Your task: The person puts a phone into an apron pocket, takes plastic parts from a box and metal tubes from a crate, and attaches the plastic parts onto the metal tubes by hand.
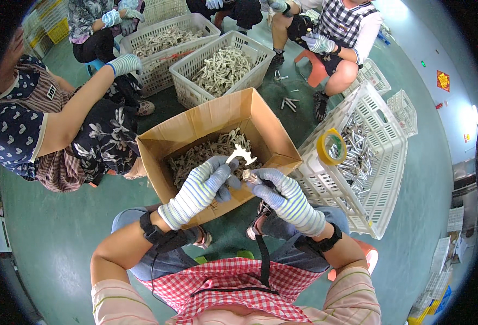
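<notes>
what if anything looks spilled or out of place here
A few pale rods lie loose on the floor beyond the cardboard box, apart from the similar-looking pieces gathered in the white crate, so they may have been dropped.

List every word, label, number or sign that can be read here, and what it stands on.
Dark patch on the left co-worker's striped apron: short pale lettering, wording not copied out.
Square red-and-gold sign on the right wall: its markings are too small to read.
Small orange sign lower on that wall: too small to read.
Cardboard box: possible marks on its near side, too unclear to read.
</notes>
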A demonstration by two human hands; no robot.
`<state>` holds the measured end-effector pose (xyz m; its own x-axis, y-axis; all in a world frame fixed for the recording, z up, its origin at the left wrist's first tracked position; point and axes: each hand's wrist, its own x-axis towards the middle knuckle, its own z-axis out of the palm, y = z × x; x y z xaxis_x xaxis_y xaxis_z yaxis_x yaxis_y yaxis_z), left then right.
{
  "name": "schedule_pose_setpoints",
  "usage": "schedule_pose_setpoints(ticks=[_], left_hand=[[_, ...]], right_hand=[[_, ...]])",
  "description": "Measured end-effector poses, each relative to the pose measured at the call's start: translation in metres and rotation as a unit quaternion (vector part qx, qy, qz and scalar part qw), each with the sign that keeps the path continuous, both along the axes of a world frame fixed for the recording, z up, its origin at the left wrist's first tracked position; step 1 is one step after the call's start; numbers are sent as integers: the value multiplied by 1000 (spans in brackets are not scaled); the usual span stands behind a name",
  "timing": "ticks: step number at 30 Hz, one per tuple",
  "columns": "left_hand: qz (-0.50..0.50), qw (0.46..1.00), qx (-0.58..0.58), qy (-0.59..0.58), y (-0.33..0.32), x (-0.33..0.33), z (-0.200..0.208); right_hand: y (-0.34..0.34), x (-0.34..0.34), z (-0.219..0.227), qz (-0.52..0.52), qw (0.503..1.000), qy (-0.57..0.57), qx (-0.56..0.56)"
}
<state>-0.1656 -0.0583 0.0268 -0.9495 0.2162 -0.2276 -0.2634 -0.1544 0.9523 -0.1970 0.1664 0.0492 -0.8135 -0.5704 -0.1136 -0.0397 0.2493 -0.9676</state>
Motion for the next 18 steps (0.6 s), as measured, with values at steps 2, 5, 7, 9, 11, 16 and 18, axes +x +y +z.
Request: schedule_pose_setpoints(ticks=[2,5,7,9,11,16,18], left_hand=[[-4,1000,-4,11,1,1,1],[-6,1000,-7,21,0,4,0],[-14,1000,0,13,0,3,-1],[-16,1000,0,16,2,4,-1],[-16,1000,-1,20,2,5,0],[-37,999,6,9,0,8,5],[-46,999,7,18,0,9,7]], right_hand=[[1,0,-4,-5,999,31,3],[-3,0,2,2,998,53,28],[-1,-1,0,1,998,60,25],[0,-1,-3,1,997,67,21],[0,-1,-4,-3,997,76,19],[-1,1,2,1,997,67,38],[-1,1,3,2,997,59,40]])
